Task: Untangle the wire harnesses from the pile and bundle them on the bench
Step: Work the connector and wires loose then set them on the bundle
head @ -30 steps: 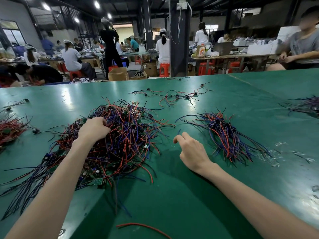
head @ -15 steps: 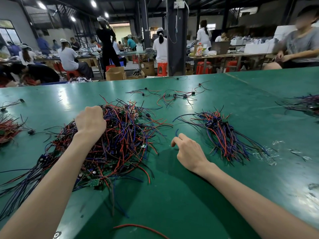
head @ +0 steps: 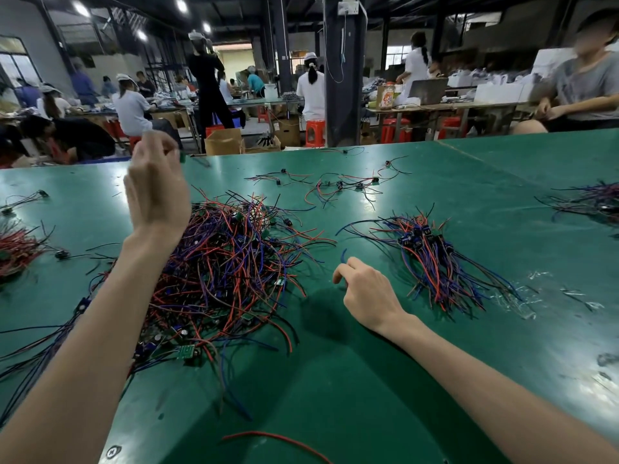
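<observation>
The tangled pile point(head: 227, 272) of red, blue and black wire harnesses lay on the green bench point(head: 351, 390) at about 11 o'clock from the person, and its stray ends trailed out toward 8 o'clock and off the view's left edge. The left hand point(head: 157, 195) hung above the pile's far side with its fingers bent at the top. It was too blurred to tell whether they pinched anything. The right hand point(head: 368, 289) rested on the bench at 1 o'clock, fingers loosely curled and holding nothing, just beside a blue wire end point(head: 343, 255).

A straighter bundle point(head: 442, 262) lay at 2 o'clock, apart from the pile, with a strip of bare bench between them where the right hand sat. A few loose harnesses point(head: 338, 187) were scattered at 12 o'clock, short of the far edge. More wires point(head: 589, 200) sat at 3 o'clock against the view's right edge, and a red heap point(head: 16, 246) lay at 9 o'clock. The widest bare surface ran from 5 to 6 o'clock, crossed only by a single red wire point(head: 274, 438).
</observation>
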A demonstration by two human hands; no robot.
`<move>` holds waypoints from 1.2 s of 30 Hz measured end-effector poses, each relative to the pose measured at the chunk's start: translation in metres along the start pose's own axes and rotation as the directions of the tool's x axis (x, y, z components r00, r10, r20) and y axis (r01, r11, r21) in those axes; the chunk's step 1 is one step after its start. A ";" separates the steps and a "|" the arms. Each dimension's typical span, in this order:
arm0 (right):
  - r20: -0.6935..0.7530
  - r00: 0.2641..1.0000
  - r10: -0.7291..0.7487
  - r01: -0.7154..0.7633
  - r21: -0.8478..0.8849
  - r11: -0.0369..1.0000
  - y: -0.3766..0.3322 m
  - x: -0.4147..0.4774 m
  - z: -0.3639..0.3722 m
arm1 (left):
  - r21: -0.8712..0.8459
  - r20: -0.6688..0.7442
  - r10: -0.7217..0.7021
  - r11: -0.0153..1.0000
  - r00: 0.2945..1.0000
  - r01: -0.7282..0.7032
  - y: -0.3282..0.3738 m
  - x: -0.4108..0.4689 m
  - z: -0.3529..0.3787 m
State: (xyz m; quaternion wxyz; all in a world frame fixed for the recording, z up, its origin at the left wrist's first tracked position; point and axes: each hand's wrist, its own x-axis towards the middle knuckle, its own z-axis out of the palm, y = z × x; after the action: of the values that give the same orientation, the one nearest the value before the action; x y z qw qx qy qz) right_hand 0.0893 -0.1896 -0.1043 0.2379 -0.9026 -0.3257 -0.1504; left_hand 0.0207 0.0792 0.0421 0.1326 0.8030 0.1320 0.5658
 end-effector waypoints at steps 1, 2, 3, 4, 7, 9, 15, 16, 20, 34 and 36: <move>-0.022 1.000 -0.002 0.002 0.009 1.000 0.000 0.000 0.000 | -0.090 0.022 0.057 0.994 0.998 -0.055 0.007 -0.001 0.002; -0.052 0.999 -0.004 0.006 0.040 0.999 0.000 0.001 0.000 | -0.159 0.068 0.120 0.981 0.990 -0.108 0.015 -0.005 0.005; -0.086 0.996 0.000 0.009 0.107 0.994 -0.001 0.001 0.000 | -0.208 0.128 0.183 0.966 0.975 -0.154 0.025 -0.012 0.008; -0.110 0.994 0.015 0.008 0.212 0.977 -0.003 0.002 -0.001 | -0.249 0.194 0.237 0.951 0.952 -0.185 0.035 -0.023 0.013; -0.015 0.987 0.159 -0.112 0.644 0.757 -0.010 0.004 -0.010 | -0.389 0.332 0.338 0.900 0.881 -0.199 0.063 -0.071 0.025; 0.121 0.965 0.234 -0.222 0.851 0.475 -0.013 0.006 -0.014 | -0.453 0.402 0.359 0.877 0.842 -0.158 0.076 -0.104 0.035; 0.292 0.894 0.340 -0.361 0.918 0.161 -0.012 0.008 -0.022 | -0.460 0.527 0.305 0.887 0.793 -0.036 0.086 -0.153 0.053; 0.300 0.889 0.347 -0.374 0.911 0.172 -0.011 0.008 -0.021 | -0.472 0.528 0.301 0.881 0.794 -0.021 0.085 -0.155 0.053; 0.328 0.875 0.357 -0.382 0.919 0.093 -0.011 0.007 -0.023 | -0.497 0.523 0.281 0.867 0.804 0.021 0.081 -0.162 0.050; 0.284 0.894 0.347 -0.343 0.932 0.120 -0.009 0.005 -0.021 | -0.476 0.535 0.203 0.874 0.820 0.094 0.081 -0.169 0.046; 0.286 0.902 0.323 -0.337 0.934 0.115 -0.009 0.004 -0.021 | -0.462 0.532 0.183 0.881 0.826 0.102 0.081 -0.169 0.046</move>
State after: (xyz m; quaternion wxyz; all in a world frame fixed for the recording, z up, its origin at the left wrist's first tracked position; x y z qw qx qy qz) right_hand 0.0835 -0.1924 -0.0816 0.7754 -0.5974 -0.1394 0.1497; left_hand 0.0142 -0.0604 -0.0910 0.3440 0.8791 -0.0719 0.3220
